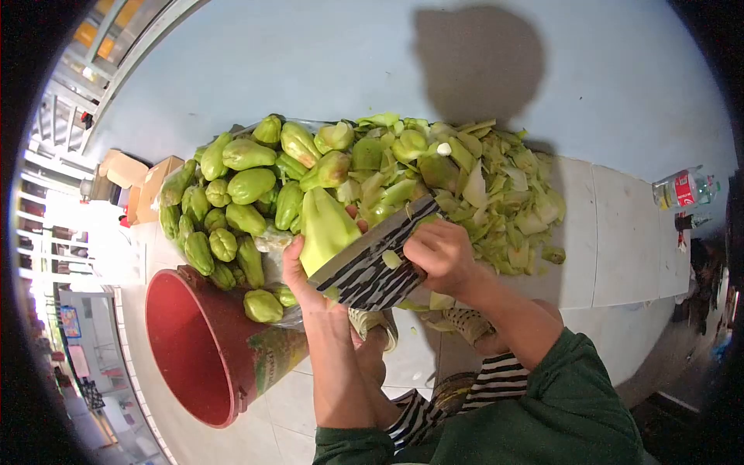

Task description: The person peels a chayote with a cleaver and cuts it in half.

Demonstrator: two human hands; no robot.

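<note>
My left hand [298, 275] is closed around a pale, peeled chayote [322, 225]. In my right hand [443, 252] is a cleaver [364, 271], whose wide blade has a black and silver pattern. The blade lies against the chayote's lower right side and hides part of it. A small piece of green peel [392, 259] sticks to the flat of the blade. My right fingers cover most of the handle. Beyond my hands lies a pile of whole green chayotes [249, 186], with a heap of cut peelings [504, 201] to its right.
A red bucket [190, 349] stands at the lower left, close to my left forearm. Cardboard boxes [155, 186] are at the left by the wall [325, 62]. At the far right there is a plastic bottle with a red label [683, 189]. My feet [380, 325] are below the cleaver.
</note>
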